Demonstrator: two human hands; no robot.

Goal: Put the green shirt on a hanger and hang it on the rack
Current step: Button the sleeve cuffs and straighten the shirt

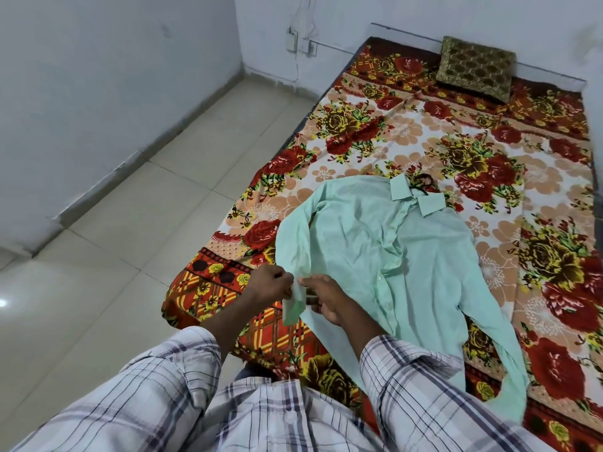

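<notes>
Currently, left grip [270,285]: clamped on the cuff [293,308] of one sleeve of the green shirt [375,256]; thumb and fingers curled, pinching the cloth from the left.
right grip [326,300]: clamped on the same cuff from the right, fingers curled at its edge; the two grips sit nearly touching, with the cuff raised between them.
green shirt: lying flat and front up on the floral bedspread [359,132]; body spread just beyond and to the right of the right grip, placket closed as far as can be seen.
collar [417,194]: at the shirt's far end, well beyond both grips, points spread.
held sleeve: runs from the far shoulder back down to the grips, along the bedspread's left edge.
other sleeve [502,353]: stretched out well to the right of the right grip.
hanger [424,184]: only a dark hook shows, poking out past the collar; the rest is hidden under the cloth.
cushion [476,68]: dark, gold-patterned, far beyond the grips against the wall.
tiled floor [130,223]: pale, left of the left grip.
plaid sleeves [182,370]: on the person's forearms, nearer than both grips.
</notes>
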